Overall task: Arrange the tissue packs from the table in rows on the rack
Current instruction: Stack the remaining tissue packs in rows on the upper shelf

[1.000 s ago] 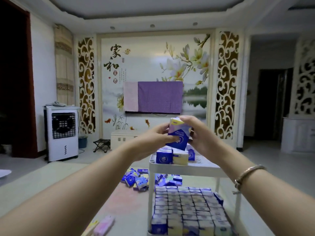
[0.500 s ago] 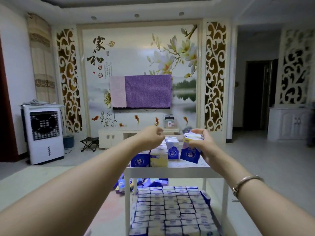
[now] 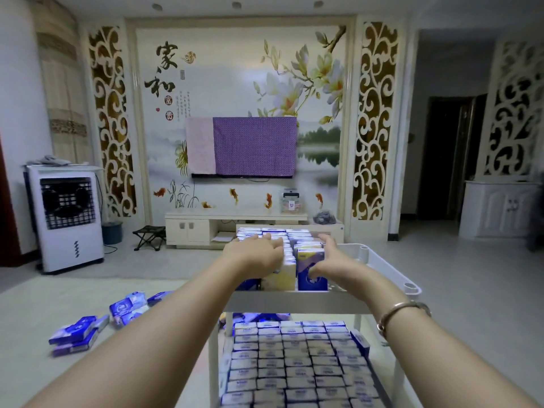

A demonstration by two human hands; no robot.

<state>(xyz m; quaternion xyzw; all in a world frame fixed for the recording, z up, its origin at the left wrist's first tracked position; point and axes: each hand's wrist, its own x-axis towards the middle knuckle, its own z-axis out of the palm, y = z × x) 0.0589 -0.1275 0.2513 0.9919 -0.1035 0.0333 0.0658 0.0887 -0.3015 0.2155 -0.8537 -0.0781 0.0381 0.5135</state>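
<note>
A white rack (image 3: 294, 301) stands straight ahead of me. Its top shelf holds rows of upright tissue packs (image 3: 273, 232). My right hand (image 3: 331, 262) grips a blue tissue pack (image 3: 312, 273) standing at the front of the right row, thumb on its front face. Beside it is a pale yellow pack (image 3: 279, 276). My left hand (image 3: 254, 254) lies with its fingers stretched over the tops of the packs to the left. The lower shelf (image 3: 294, 363) is filled with several neat rows of packs. Loose blue packs (image 3: 126, 307) lie on the table to the left.
More loose packs (image 3: 76, 334) lie nearer on the left. A white air cooler (image 3: 67, 219) stands at the far left, with a folding stool (image 3: 148, 237) and a TV cabinet (image 3: 220, 228) behind the rack. A white cupboard (image 3: 500, 207) is at the far right.
Both hands came down from chest height to the rack's top shelf. The blue pack, held up in both hands before, now stands in the front row under my right hand.
</note>
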